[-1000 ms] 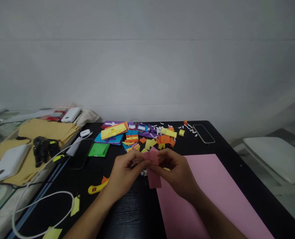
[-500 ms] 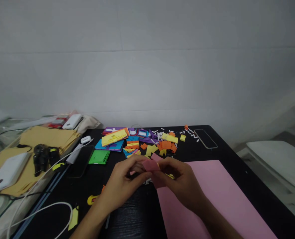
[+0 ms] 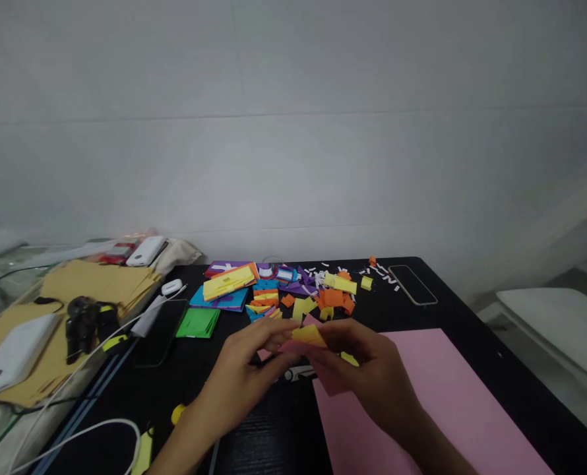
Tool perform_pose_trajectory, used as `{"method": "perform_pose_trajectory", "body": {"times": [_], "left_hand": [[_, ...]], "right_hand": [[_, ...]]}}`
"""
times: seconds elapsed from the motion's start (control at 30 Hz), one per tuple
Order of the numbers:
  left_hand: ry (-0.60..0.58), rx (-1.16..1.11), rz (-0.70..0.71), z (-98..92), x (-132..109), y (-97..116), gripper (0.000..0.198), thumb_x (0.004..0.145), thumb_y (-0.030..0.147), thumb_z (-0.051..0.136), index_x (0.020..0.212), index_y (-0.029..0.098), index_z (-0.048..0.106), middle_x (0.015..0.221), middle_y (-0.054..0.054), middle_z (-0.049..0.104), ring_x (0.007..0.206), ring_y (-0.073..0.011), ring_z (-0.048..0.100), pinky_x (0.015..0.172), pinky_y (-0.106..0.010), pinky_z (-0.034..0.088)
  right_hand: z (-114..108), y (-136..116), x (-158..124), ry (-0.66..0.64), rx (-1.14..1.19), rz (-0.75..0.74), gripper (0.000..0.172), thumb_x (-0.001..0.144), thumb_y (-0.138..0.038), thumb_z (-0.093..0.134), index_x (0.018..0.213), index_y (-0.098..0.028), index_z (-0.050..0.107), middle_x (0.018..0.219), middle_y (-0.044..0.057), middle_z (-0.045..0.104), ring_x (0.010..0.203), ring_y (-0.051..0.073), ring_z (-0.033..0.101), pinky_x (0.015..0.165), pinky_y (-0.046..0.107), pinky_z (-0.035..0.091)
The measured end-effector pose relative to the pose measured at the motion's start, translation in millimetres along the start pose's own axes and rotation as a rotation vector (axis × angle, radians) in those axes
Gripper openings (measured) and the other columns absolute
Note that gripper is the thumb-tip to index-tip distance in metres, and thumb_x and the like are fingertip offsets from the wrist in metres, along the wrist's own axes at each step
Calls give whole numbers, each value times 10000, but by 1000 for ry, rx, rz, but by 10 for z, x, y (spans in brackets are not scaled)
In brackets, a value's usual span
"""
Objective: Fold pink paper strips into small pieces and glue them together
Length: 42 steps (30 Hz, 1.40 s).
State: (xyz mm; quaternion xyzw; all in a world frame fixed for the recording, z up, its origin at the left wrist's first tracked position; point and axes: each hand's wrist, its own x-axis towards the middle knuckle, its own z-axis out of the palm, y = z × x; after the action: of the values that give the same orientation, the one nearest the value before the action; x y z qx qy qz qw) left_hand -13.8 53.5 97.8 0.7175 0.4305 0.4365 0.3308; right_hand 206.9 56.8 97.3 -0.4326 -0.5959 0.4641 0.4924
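Observation:
Both my hands meet above the black table [image 3: 471, 310], near its middle. My left hand [image 3: 244, 379] and my right hand [image 3: 372, 376] pinch a small pink paper piece [image 3: 293, 346] between their fingertips, with a yellow scrap [image 3: 309, 334] lying on top of it. The paper is tipped nearly flat. Under my right wrist lies a large pink sheet [image 3: 422, 396]. A pair of scissors [image 3: 298, 374] shows partly beneath my hands.
A heap of coloured paper scraps [image 3: 278, 287] lies beyond my hands, with a green pad [image 3: 198, 322] and a dark phone [image 3: 161, 330] to the left. Another phone [image 3: 413, 284] rests at the far right. Brown envelopes [image 3: 93, 280], a white cable [image 3: 90, 432] and white devices fill the left side.
The pink piece hung down upright between my fingers; it has since been tipped flat, and a yellow scrap now shows on it. The view has shifted down a little.

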Motion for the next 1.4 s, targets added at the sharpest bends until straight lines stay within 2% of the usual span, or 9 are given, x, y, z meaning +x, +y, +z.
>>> {"method": "perform_pose_trajectory", "body": {"times": [0.17,0.27,0.43,0.63,0.77,0.93,1.03,1.2,1.4], "left_hand": [[13,58,8,-27,-2,21,175,981,313,728,1143,300,794,1078,-41,828,884,-185,764,726,-268,606],[23,40,-29,-30,-18,9,171,998,317,691,1134,270,784,1043,-47,823,834,-177,758,710,-266,601],[21,-12,-80,-23,-20,-15,148,970,320,714,1077,251,789,1029,-56,820,845,-192,761,716,-270,589],[46,-50,-123,-9,2,-7,126,954,326,706,939,230,785,811,-17,763,667,-145,651,607,-228,483],[41,-111,-185,16,1,6,134,927,349,737,939,218,762,875,-36,772,724,-160,665,629,-240,486],[59,-127,-178,3,4,11,163,928,370,743,883,213,745,816,-25,749,700,-159,658,633,-246,495],[85,-120,-198,-10,13,-10,176,927,394,756,919,218,761,820,-23,753,699,-162,664,638,-249,513],[67,-68,-183,-31,13,-57,201,960,414,721,983,228,793,923,-47,784,788,-180,701,690,-261,538],[133,-38,-208,-134,46,2,218,953,416,680,923,208,740,819,-30,745,716,-174,685,648,-259,546]], "right_hand": [[-6,-16,2,-26,7,-12,168,861,-380,850,970,-254,835,758,18,784,604,168,712,512,264,590],[-3,-6,11,-7,-15,-31,187,848,-392,865,990,-269,852,769,22,789,557,151,666,438,240,523],[19,-37,16,15,-54,-79,165,837,-414,884,942,-287,871,800,28,817,667,183,731,455,227,528],[25,-35,14,39,-69,-121,122,836,-386,877,934,-313,874,819,18,839,705,201,760,504,248,576],[25,-20,19,45,-102,-131,116,831,-397,884,901,-305,868,765,7,822,658,194,746,558,269,612],[31,-20,3,46,-99,-123,122,830,-402,888,885,-297,860,724,6,796,599,178,708,498,253,572],[31,11,-6,32,-68,-81,131,835,-402,886,869,-280,854,711,13,778,615,177,711,473,234,547],[38,54,6,52,-17,-73,141,851,-404,871,874,-267,846,763,25,796,682,186,750,587,245,613],[24,-17,5,78,5,-54,151,869,-394,854,901,-248,831,846,44,821,787,202,783,693,255,637]]}}
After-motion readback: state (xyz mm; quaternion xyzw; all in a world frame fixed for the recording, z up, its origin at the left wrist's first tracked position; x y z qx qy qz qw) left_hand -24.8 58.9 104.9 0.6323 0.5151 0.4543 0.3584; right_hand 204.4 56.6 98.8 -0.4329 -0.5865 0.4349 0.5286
